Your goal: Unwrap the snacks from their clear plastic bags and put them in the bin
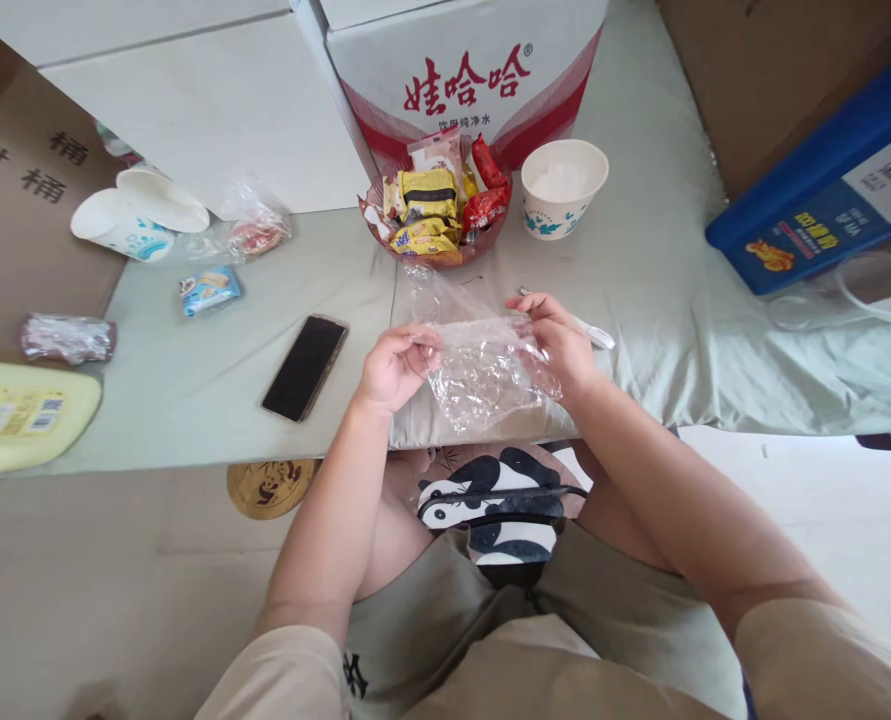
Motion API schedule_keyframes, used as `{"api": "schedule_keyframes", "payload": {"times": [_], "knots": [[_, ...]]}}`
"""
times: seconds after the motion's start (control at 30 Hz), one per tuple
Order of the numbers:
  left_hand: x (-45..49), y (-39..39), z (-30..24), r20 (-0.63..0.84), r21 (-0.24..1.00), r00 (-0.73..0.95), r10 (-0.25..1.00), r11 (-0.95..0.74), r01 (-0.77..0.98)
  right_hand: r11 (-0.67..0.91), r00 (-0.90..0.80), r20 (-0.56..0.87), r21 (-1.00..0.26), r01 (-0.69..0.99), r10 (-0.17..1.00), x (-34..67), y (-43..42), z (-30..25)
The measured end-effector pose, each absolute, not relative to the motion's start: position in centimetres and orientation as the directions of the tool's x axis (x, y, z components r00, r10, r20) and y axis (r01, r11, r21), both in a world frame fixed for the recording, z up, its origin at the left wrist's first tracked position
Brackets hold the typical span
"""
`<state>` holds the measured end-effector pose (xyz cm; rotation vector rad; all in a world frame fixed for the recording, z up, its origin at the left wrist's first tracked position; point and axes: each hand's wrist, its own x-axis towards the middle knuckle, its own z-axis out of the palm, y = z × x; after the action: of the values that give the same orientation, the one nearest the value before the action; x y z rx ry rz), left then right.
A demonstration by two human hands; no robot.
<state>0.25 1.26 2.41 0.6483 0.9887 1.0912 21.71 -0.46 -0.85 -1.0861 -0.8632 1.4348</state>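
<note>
A clear, crinkled plastic bag (482, 375) stretches between my two hands above the front edge of the cloth-covered surface. My left hand (400, 365) pinches its left end between thumb and fingers. On the other side my right hand (557, 345) grips the bag's right end, its fingers partly seen through the film. A thin white-handled tool (596, 334) lies behind my right hand, mostly hidden by it. Just beyond the bag sits a reddish clear bowl (445, 258) heaped with wrapped snacks (428, 195).
A white paper cup (554, 222) stands right of the bowl. To the left lie a black phone (305, 368), a blue snack packet (210, 291), tipped paper cups (126, 225) and a wrapped roll (68, 338). A white carton (460, 60) stands behind; a blue box (812, 200) is at right.
</note>
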Motion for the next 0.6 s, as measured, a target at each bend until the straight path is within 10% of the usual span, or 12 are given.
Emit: {"api": "schedule_keyframes", "payload": {"times": [0.3,0.47,0.6], "knots": [[0.1,2.1,1.1,-0.295,0.901,-0.041,0.955,0.263,-0.346,-0.128,-0.034,-0.125,-0.985,-0.114,0.992,21.7,-0.4,-2.3],[-0.1,2.4,0.2,-0.202,0.892,-0.052,0.978,0.162,-0.423,0.123,0.079,0.149,-0.957,0.264,0.986,21.9,-1.0,-2.2],[-0.6,2.9,-0.4,-0.225,0.859,-0.153,0.962,0.122,-0.498,0.319,-0.154,0.279,-0.825,0.466,0.948,22.5,-1.2,-2.3]]}}
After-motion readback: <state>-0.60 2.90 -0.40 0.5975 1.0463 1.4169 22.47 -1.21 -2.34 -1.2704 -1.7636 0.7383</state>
